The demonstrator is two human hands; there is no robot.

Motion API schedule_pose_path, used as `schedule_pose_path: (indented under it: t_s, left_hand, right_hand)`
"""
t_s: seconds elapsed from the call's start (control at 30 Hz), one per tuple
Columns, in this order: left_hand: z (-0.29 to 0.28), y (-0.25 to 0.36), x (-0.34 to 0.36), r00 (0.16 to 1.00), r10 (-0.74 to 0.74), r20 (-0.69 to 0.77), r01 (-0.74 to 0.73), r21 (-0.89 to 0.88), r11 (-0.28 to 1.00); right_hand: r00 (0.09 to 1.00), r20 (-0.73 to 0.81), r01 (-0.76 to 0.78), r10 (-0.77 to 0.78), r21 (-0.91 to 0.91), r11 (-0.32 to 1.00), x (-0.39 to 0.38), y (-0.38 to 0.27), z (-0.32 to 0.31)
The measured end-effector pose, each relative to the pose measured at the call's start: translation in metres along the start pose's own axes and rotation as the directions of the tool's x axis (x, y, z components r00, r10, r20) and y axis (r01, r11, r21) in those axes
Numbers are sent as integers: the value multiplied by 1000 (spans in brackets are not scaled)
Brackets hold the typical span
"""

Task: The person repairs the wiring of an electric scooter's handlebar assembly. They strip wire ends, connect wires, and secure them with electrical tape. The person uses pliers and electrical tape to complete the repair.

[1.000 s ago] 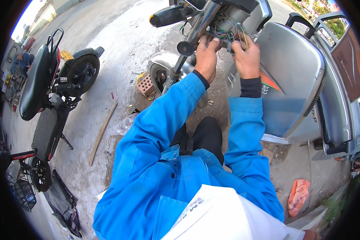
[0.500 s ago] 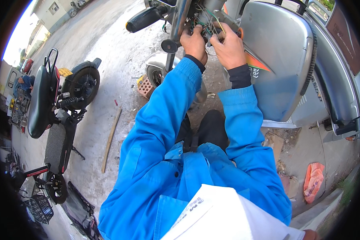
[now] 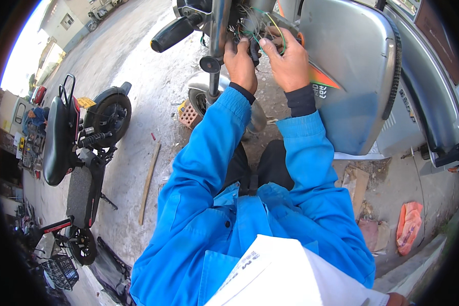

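At the opened front of a grey vehicle, both hands are among a tangle of thin wires. My left hand is closed on part of the wiring, its thumb beside a black ribbed cable sleeve; its other fingers are mostly hidden. My right hand pinches a green wire that loops up between thumb and fingers. Left of the hands stand a metal fork tube and a black handlebar grip. A large silver body panel is close to my right hand.
A black electric scooter stands at the left. A perforated brick lies by the front wheel, and a wooden strip rests on the ground. An orange sack lies at the lower right.
My left hand has turned and moved slightly down and left, so the black ribbed sleeve now shows beside its thumb. My right hand stays nearly in place, with the green wire loop now plainer.
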State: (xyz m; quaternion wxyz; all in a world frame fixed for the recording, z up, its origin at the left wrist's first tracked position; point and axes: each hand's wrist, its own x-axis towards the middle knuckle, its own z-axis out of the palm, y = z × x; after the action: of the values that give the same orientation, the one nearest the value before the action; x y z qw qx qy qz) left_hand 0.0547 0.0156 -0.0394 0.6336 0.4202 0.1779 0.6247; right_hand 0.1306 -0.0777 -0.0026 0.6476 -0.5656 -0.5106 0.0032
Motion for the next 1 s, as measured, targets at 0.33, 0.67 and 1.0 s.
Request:
schedule_pose_path:
  t_s: [0.33, 0.67, 1.0]
  left_hand:
    - [-25, 29, -44, 862, 322, 393, -504, 735, 453]
    - [-17, 87, -37, 815, 337, 471, -485, 873, -47]
    - [-12, 108, -39, 729, 425, 537, -586, 810, -18]
  right_hand:
    - [986, -155, 0, 61, 363, 932, 5, -7, 0]
    - [988, -153, 52, 7, 376, 925, 1, -11, 2]
    - [965, -196, 195, -174, 92, 977, -5, -1, 7]
